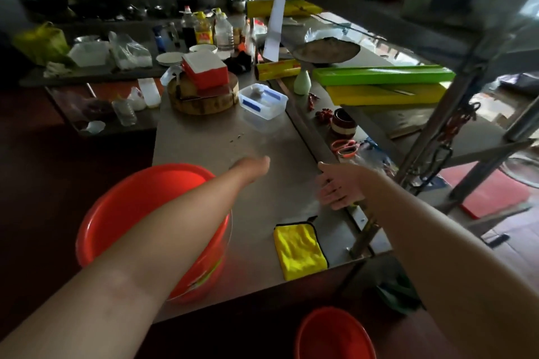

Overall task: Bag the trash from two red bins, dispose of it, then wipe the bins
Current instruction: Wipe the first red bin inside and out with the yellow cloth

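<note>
Round red plastic bin (122, 213) stands mouth-up at lower left under my forearm. My right hand (341, 186) lies spread near the yellow microfibre cloth (300, 251). I cannot tell my left hand's (253, 166) grip.

The scene is dim overall, darkest along the left edge and lower left of the frame. Daylight enters from the right, leaving a pale sheen on the steel table (204, 137). The left hand (253, 166) is smeared by motion blur. The upper right shelf (408, 23) is soft and bent by wide-angle distortion.
</note>
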{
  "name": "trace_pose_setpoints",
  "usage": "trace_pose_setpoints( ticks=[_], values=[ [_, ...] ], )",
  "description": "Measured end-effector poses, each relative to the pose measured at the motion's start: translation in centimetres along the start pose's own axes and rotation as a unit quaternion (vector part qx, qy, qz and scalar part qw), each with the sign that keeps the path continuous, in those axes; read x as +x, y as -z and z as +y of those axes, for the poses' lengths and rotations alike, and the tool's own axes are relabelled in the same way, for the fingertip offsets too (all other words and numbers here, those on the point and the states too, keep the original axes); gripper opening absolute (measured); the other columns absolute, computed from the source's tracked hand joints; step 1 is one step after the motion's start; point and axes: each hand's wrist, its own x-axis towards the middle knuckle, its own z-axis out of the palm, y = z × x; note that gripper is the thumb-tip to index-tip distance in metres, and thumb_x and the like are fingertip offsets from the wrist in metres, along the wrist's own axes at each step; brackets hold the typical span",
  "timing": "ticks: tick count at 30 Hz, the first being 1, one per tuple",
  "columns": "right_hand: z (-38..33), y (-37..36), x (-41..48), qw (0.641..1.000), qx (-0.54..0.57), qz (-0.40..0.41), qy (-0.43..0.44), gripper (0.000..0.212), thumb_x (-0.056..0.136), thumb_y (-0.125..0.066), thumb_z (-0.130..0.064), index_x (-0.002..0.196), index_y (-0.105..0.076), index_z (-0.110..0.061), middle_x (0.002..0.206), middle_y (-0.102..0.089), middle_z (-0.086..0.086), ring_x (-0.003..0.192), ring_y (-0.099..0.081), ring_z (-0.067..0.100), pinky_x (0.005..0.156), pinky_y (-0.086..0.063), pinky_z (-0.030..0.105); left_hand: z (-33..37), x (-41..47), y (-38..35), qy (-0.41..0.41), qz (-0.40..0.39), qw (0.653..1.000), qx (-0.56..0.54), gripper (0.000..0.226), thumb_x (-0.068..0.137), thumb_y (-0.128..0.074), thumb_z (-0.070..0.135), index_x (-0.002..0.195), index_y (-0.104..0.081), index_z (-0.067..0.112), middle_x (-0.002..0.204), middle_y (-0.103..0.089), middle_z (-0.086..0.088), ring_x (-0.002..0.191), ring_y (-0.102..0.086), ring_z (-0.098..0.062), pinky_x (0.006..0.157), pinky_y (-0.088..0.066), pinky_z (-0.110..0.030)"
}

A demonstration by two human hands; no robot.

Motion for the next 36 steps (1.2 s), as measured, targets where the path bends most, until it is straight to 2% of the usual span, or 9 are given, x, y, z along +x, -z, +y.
trace_pose_setpoints(
  ticks=[5,9,13,16,18,22,27,32,36],
  values=[
    [3.5,0.9,1.6,0.999,0.03,0.02,-0.005,0.051,0.103,-0.041,-0.058,0.119,-0.059,-0.013,0.121,-0.064,0.017,0.116,-0.062,0.036,0.099,-0.048,0.046,1.6,0.5,-5.6,0.055,-0.051,0.996,-0.037,0.063,0.104,-0.034,0.044,0.148,-0.042,-0.001,0.155,-0.039,-0.021,0.14,-0.041,-0.036,0.114,-0.034,-0.039],
    [7.8,-1.1,4.5,0.994,0.085,0.053,-0.031,0.041,0.102,-0.048,-0.054,0.101,-0.062,-0.016,0.089,-0.062,0.007,0.077,-0.062,0.022,0.074,-0.047,0.031,-0.7,1.5,-11.3,0.088,-0.111,0.988,-0.061,0.06,0.105,-0.035,0.044,0.142,-0.05,-0.001,0.15,-0.047,-0.019,0.132,-0.051,-0.037,0.108,-0.042,-0.037],
    [12.4,-3.2,8.0,0.995,0.045,0.075,-0.047,0.039,0.101,-0.053,-0.049,0.109,-0.065,-0.012,0.098,-0.066,0.007,0.087,-0.064,0.024,0.084,-0.048,0.036,-3.4,1.6,-15.9,0.118,-0.215,0.965,-0.095,0.057,0.094,-0.046,0.052,0.127,-0.06,0.008,0.127,-0.062,-0.016,0.11,-0.064,-0.034,0.086,-0.048,-0.037],
    [15.6,-5.3,11.0,0.995,-0.003,0.081,-0.059,0.022,0.101,-0.057,-0.039,0.106,-0.062,-0.018,0.103,-0.064,0.004,0.093,-0.063,0.022,0.086,-0.048,0.036,-6.0,1.8,-20.0,0.185,-0.255,0.933,-0.176,0.054,0.099,-0.037,0.058,0.13,-0.052,0.015,0.116,-0.055,-0.007,0.104,-0.058,-0.028,0.089,-0.042,-0.036],
    [18.2,-6.7,13.3,0.988,-0.114,0.099,-0.023,0.018,0.1,-0.06,-0.032,0.103,-0.066,-0.015,0.104,-0.066,0.007,0.097,-0.063,0.024,0.09,-0.049,0.036,-7.8,2.3,-23.0,0.221,-0.257,0.91,-0.239,0.046,0.103,-0.032,0.053,0.129,-0.048,0.018,0.116,-0.052,-0.007,0.106,-0.057,-0.027,0.09,-0.041,-0.035],
    [22.6,-9.1,15.7,0.948,-0.266,0.16,0.066,0.033,0.09,-0.07,-0.026,0.123,-0.069,-0.022,0.126,-0.067,0.004,0.117,-0.062,0.027,0.097,-0.047,0.031,-9.4,3.1,-26.9,0.254,-0.235,0.868,-0.357,0.043,0.102,-0.033,0.051,0.121,-0.054,0.019,0.112,-0.054,-0.006,0.083,-0.054,-0.018,0.089,-0.041,-0.035],
    [26.3,-10.6,18.9,0.87,-0.446,0.158,0.138,0.052,0.085,-0.069,-0.03,0.136,-0.057,-0.033,0.144,-0.05,-0.006,0.137,-0.04,0.023,0.108,-0.035,0.041,-10.9,3.7,-30.0,0.273,-0.235,0.809,-0.464,0.059,0.105,-0.026,0.053,0.143,-0.049,0.015,0.139,-0.055,-0.011,0.106,-0.06,-0.025,0.111,-0.038,-0.046],
    [27.0,-11.2,20.2,0.778,-0.557,0.232,0.174,0.031,0.09,-0.061,-0.024,0.12,-0.064,-0.03,0.123,-0.057,-0.003,0.119,-0.05,0.025,0.095,-0.036,0.04,-11.6,4.1,-30.9,0.279,-0.242,0.783,-0.5,0.054,0.104,-0.028,0.056,0.133,-0.055,0.018,0.117,-0.06,-0.007,0.099,-0.063,-0.021,0.111,-0.038,-0.046],
    [25.4,-10.6,20.5,0.789,-0.541,0.238,0.169,0.023,0.092,-0.055,-0.032,0.112,-0.065,-0.027,0.115,-0.06,-0.005,0.118,-0.05,0.024,0.098,-0.032,0.039,-11.5,4.3,-30.7,0.259,-0.236,0.801,-0.484,0.039,0.105,-0.035,0.043,0.122,-0.059,0.018,0.116,-0.066,-0.006,0.101,-0.065,-0.022,0.107,-0.041,-0.045]
  ],
)
